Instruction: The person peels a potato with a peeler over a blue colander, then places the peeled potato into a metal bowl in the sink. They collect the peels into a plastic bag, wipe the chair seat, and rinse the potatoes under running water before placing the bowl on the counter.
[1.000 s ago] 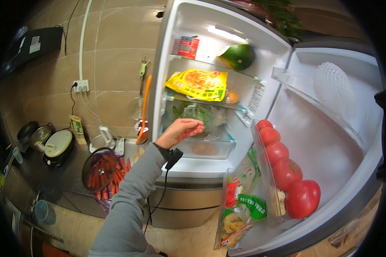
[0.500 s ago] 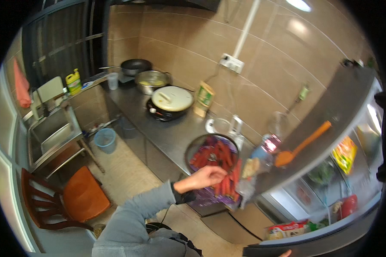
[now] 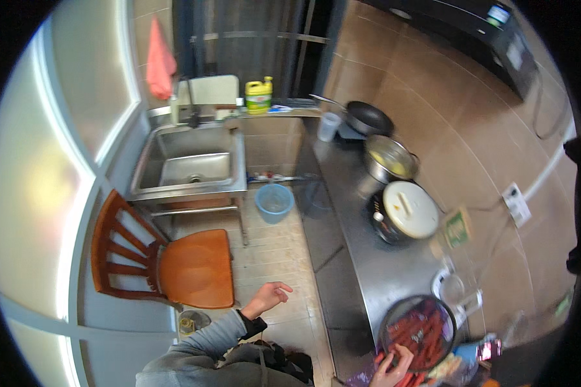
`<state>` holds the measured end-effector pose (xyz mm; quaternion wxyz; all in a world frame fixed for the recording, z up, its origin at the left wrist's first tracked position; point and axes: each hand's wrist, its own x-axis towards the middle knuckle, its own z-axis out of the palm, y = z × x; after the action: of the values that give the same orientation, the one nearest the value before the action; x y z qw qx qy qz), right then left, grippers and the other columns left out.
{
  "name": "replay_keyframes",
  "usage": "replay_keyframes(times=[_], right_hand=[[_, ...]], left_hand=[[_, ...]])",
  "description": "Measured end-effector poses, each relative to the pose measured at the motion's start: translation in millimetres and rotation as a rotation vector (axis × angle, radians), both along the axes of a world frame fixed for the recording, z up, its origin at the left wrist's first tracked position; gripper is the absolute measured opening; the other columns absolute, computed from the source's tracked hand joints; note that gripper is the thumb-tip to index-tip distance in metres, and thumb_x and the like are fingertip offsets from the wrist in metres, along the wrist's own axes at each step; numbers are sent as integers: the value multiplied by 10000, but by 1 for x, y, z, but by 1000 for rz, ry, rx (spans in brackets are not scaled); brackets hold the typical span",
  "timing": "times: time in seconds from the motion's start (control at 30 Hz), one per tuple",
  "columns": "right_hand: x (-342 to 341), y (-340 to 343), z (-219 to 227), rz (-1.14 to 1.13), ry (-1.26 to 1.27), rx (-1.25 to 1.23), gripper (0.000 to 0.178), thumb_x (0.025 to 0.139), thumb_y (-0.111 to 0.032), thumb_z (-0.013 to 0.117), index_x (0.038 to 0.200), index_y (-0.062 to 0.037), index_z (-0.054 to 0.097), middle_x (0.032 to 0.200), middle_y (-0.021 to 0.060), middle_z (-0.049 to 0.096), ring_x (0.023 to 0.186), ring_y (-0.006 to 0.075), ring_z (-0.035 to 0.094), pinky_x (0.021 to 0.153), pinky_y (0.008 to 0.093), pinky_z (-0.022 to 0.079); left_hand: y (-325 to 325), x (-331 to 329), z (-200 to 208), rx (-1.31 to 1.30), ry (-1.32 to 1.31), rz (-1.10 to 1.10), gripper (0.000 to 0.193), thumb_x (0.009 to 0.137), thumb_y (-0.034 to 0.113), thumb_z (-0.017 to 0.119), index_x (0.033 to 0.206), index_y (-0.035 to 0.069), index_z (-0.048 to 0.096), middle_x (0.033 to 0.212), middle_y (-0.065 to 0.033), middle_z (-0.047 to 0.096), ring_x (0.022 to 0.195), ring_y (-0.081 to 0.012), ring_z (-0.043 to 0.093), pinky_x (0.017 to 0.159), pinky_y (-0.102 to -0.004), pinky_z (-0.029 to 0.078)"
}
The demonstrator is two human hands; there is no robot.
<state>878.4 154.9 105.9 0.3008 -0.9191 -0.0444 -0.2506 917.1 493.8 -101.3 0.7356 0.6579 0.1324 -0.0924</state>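
Observation:
My left hand (image 3: 268, 298), in a grey sleeve with a dark cuff, is held over the floor between the chair and the counter. Its fingers are apart and loosely bent, with nothing in them. At the lower right, my right hand (image 3: 394, 367) is at the near rim of a round dark-rimmed bowl (image 3: 383, 330). Its fingers are bent together beside long red sticks (image 3: 414, 334), perhaps sausages; whatever it pinches is too blurred to name. Some of the red sticks lie in the bowl, others beside it. Purple plastic (image 3: 363, 377) shows beside the hand.
Along the steel counter (image 3: 348, 213) stand a white-lidded electric cooker (image 3: 414, 209), a steel pot (image 3: 390, 160), a black pan (image 3: 369, 119) and a plastic cup (image 3: 329, 127). A wooden chair (image 3: 197, 267), blue bucket (image 3: 274, 203) and steel sink (image 3: 193, 161) are at the left.
The view has swung left, taking the open fridge out of sight. My left hand has left the bowl and moved left over the floor. My right hand has come to the bowl's near rim.

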Motion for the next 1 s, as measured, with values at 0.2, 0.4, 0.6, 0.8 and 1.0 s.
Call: replay_keyframes(times=[0.2,0.4,0.6,0.8,1.0], right_hand=[[76,30,-69,138,281,178,199,879,26,612,1077,13,630,987,123,645,893,213,635,849,326,501],[157,47,-109,104,327,256,256,877,20,642,1131,1,614,996,136,650,839,232,647,806,351,514],[228,38,-137,-15,459,446,243,913,-68,669,1136,9,610,980,119,668,822,214,659,791,324,533],[230,3,-136,-278,655,381,247,951,-180,656,1119,1,646,950,91,716,877,166,674,775,310,528],[261,4,-111,-334,488,588,274,986,-196,628,1149,25,632,932,102,710,860,168,681,778,306,530]], left_hand=[[67,28,-1,123,158,54,275,988,86,573,1254,39,626,920,-60,699,849,-121,678,689,-247,533],[99,133,-3,-61,161,43,260,971,13,525,1216,-8,610,937,-57,697,797,-104,653,647,-218,496],[94,269,11,28,177,-211,287,979,45,563,1262,11,594,1003,-76,716,894,-141,676,711,-253,526],[74,402,-3,89,114,-437,323,979,201,630,1271,64,607,1037,-70,719,949,-171,695,788,-313,543],[21,547,-34,72,-5,-522,404,969,177,637,1341,52,544,1060,-87,703,911,-157,667,746,-311,532]])
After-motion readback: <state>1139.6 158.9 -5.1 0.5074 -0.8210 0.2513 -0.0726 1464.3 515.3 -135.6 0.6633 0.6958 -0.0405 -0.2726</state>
